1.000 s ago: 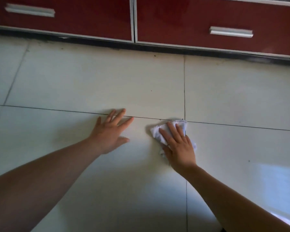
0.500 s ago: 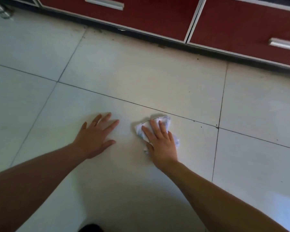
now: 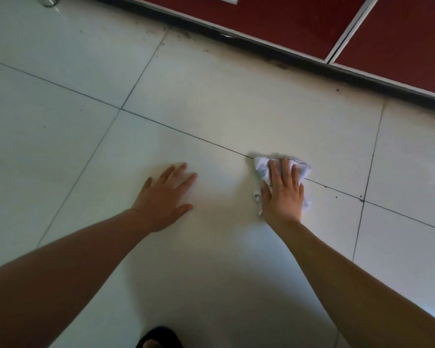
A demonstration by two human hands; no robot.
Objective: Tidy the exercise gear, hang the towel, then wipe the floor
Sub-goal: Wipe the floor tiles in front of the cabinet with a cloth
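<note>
While both bare forearms are stretched forward from the bottom corners of the view, the left hand (image 3: 165, 197) is laid flat on the floor (image 3: 211, 101), palm down. Its fingers (image 3: 186, 180) are extended and only slightly spread, the thumb is held out to the side, and nothing is grasped beneath them; only pale tile is touched.

Well apart from it, the right hand (image 3: 283, 194) is pressed on a crumpled white cloth (image 3: 261, 168). Its fingers (image 3: 274, 172) are held straight and close together, lying over the top of the cloth rather than curled around it, so the cloth is pinned against the floor, not gripped in a fist. The cloth is bunched under the palm and fingertips, with folds showing beyond the fingertips, a corner at the left and a frayed strand trailing below the thumb side. It is placed right on a dark grout line (image 3: 186, 134) that runs diagonally across the tiles, just left of the spot where that line is crossed by another.

Along the upper right, a dark red cabinet front (image 3: 274, 18) is seen above a black plinth strip (image 3: 286, 54), with grime gathered along the floor edge. At the bottom centre a dark shape is partly visible; what it is cannot be told.
</note>
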